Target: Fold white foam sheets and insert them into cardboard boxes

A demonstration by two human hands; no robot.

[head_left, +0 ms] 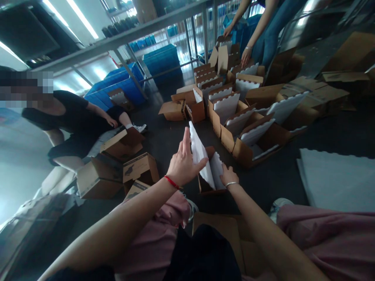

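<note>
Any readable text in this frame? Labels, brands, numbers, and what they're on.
Nothing can be quoted. The open cardboard carton left of the hands has a dark printed mark on its side, and the carton below it has dark print too; both are too small and blurred to read.

A small cardboard box (208, 186) sits on the dark floor (172, 136) between the person's hands. The left hand (184, 162), red cord at its wrist, lies open against a white scalloped sheet (199, 154) rising from the box; the right hand (229, 175) rests beside a second sheet (217, 169). Beyond the box stand open cartons (215, 123); to its right lies a stack of white sheets (334, 183); to its left sits a person in black (73, 121).
</note>
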